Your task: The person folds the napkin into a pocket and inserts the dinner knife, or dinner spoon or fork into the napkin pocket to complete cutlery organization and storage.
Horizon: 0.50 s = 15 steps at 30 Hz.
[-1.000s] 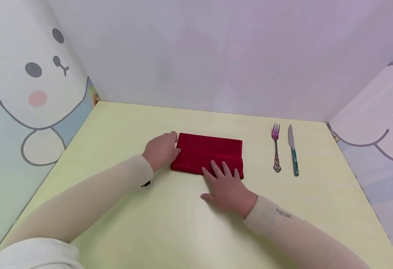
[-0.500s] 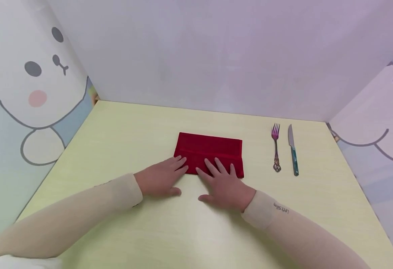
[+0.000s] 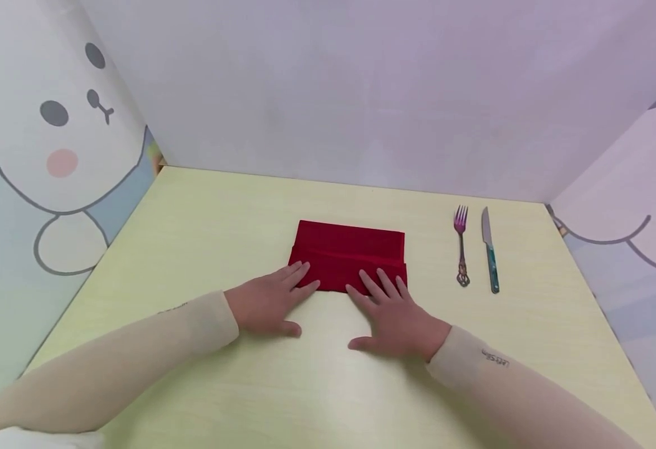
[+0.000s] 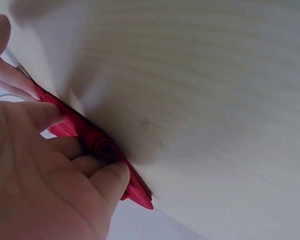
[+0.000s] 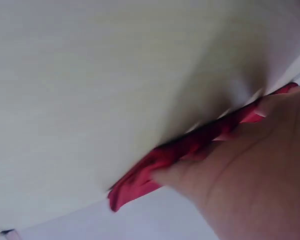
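Note:
A red cloth napkin lies folded on the table, its near part rolled or folded over into a thicker band. On the left end of that band rest the spread, straight fingers of my left hand. My right hand lies with fingers fanned over the right end of the band. Both thumbs stick out toward each other over the table. From the left wrist view, the napkin's end shows a coiled layer under my fingertips. In the right wrist view the napkin's edge runs beneath my fingers.
To the right of the napkin a fork and a knife with a green handle lie side by side on the pale yellow table. A plain wall stands behind, with cartoon-printed panels at both sides.
My left hand has come off the napkin's left edge, drawn nearer and flattened its fingers on the near band. My right hand has shifted a little to the right along the band.

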{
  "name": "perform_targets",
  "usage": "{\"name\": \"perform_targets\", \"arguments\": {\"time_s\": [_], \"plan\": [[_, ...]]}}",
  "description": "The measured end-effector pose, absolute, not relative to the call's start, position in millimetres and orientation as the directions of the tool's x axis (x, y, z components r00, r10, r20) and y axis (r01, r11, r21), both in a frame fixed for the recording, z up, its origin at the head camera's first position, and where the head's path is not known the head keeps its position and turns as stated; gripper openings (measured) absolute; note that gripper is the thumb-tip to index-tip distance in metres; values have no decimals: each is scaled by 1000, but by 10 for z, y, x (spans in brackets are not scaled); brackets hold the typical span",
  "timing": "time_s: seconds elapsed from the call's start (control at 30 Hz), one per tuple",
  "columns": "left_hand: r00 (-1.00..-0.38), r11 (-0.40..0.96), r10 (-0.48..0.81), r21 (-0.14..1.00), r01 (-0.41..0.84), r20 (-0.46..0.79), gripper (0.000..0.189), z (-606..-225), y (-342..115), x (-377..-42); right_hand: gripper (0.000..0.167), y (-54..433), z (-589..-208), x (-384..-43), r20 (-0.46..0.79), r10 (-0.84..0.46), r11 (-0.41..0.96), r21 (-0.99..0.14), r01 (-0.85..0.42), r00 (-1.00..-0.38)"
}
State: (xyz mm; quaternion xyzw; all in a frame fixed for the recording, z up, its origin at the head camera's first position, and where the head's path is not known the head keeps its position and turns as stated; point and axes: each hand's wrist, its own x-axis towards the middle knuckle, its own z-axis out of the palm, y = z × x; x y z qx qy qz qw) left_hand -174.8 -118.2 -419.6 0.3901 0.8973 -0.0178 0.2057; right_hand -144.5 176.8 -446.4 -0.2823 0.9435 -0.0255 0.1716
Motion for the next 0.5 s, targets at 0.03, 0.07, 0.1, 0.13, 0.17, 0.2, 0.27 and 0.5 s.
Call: {"name": "perform_targets", "arguments": {"time_s": [0.03,0.07,0.1,0.13,0.17,0.2,0.27,0.5], "plan": [[-613,696,691,122,708,-383,95,-4194,-1181,-1745,103,1828,-4476,-1435,-294,-559,828,-145,-542,-776],[-614,695,692,121,709,-380,95,-4193,-1181,-1741,104,1881,-4484,-1428,-281,-574,818,-146,-557,-769],[-613,693,695,123,710,-375,95,-4196,-1183,-1737,105,1930,-4492,-1425,-270,-585,810,-146,-569,-765],[-614,693,695,123,710,-375,95,-4198,-1184,-1732,105,1974,-4500,-1423,-257,-597,801,-144,-581,-760],[-613,692,697,123,711,-372,95,-4200,-1185,-1726,106,2012,-4506,-1421,-248,-604,796,-143,-589,-757],[-612,690,699,124,713,-369,95,-4206,-1186,-1721,106,2044,-4511,-1422,-241,-611,790,-138,-597,-754],[-610,687,704,129,716,-364,95,-4215,-1190,-1712,107,2089,-4513,-1422,-236,-620,784,-140,-605,-748],[-625,714,685,177,677,-375,88,-4189,-1194,-1768,100,2157,-4472,-1457,-212,-639,769,-217,-602,-740]]}}
